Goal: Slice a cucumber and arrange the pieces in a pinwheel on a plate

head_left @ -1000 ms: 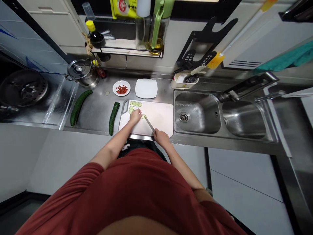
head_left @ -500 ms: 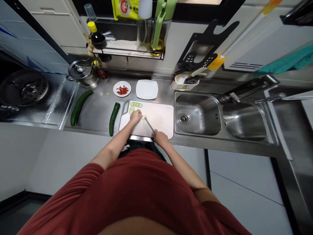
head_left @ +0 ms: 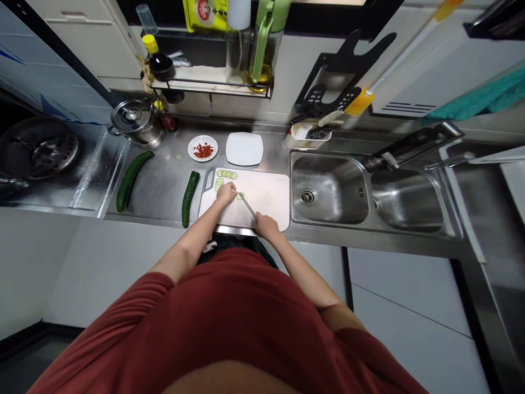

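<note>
My right hand (head_left: pixel 266 225) is closed around the handle of a knife (head_left: pixel 248 206), whose blade slants up and left across the white cutting board (head_left: pixel 266 191). At the blade's tip lies a pale green cucumber slice (head_left: pixel 240 196). Just left of that slice is my left hand (head_left: pixel 226 193), its fingers curled together; whether anything is between them is hidden. Several more slices (head_left: pixel 227 174) lie in a row along the board's upper left, with others partly behind my left hand. A cut length of cucumber (head_left: pixel 190 199) rests on the counter beside the board.
A whole cucumber (head_left: pixel 132 180) lies farther left, below a steel pot (head_left: pixel 137 123). Behind the board stand a plate of chopped red pieces (head_left: pixel 203 156) and a white square plate (head_left: pixel 244 149). A double sink (head_left: pixel 328 189) adjoins on the right; a shelf with bottles (head_left: pixel 213 86) hangs above.
The whole view has shifted slightly. Both hands, the knife and the slices keep nearly the same places on the board.
</note>
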A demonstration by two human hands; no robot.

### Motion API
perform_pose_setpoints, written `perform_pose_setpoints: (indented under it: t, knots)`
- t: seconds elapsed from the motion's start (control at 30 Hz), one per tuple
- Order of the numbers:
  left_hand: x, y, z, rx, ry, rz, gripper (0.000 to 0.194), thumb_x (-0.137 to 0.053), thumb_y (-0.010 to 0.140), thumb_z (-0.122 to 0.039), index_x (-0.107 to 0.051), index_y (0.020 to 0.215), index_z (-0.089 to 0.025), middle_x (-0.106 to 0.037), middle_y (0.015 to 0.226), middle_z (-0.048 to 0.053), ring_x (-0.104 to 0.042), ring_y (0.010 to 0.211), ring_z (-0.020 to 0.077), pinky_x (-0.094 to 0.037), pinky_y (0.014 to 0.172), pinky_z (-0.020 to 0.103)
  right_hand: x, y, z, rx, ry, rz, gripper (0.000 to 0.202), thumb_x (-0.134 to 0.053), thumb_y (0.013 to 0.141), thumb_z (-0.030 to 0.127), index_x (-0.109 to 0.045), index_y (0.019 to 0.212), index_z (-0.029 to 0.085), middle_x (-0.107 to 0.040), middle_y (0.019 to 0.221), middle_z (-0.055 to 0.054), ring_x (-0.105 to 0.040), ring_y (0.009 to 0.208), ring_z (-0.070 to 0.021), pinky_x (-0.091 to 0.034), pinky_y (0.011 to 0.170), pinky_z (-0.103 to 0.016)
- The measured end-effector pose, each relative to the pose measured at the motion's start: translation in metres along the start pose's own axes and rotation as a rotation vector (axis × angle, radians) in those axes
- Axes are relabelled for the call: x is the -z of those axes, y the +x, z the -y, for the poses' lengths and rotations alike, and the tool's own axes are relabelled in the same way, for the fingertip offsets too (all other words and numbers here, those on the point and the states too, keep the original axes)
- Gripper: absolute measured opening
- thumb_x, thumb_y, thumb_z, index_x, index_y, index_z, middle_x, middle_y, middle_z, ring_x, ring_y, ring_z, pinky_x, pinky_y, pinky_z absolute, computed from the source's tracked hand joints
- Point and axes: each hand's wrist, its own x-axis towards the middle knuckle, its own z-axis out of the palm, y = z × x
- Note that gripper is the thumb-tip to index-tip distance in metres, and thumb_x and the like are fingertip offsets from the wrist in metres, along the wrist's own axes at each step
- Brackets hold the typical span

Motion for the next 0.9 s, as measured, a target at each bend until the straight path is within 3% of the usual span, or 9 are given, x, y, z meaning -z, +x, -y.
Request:
perform_pose_setpoints:
  t: [0.43,0.9]
  knots:
    - [0.001,0.000,-0.002,0.033,-0.013,-0.009,0.016,-0.072,0.073,-0.030,-0.063,0.084,-0.023,-0.067,0.094,0.004,-0.060,0.089,0.0174,-0.043,0.077,0.026,0.006,0.000,0.004,-0.013,0.013,0.028,0.029,-0.036,0.094,0.021,-0.050,0.118,0.015,-0.065,0.107,-0.017,-0.063,0.101,-0.0276,-0.047,0.078,-0.035]
    - [0.002,0.000,-0.002,0.039,-0.017,-0.003,0.015,-0.070,0.072,-0.027,-0.064,0.085,-0.023,-0.068,0.093,0.003,-0.060,0.088,0.0168,-0.043,0.077,0.026,-0.011,-0.023,-0.011,-0.053,0.000,0.030,0.030,-0.031,0.099,0.028,-0.050,0.119,0.018,-0.066,0.105,-0.015,-0.064,0.098,-0.0252,-0.045,0.077,-0.033]
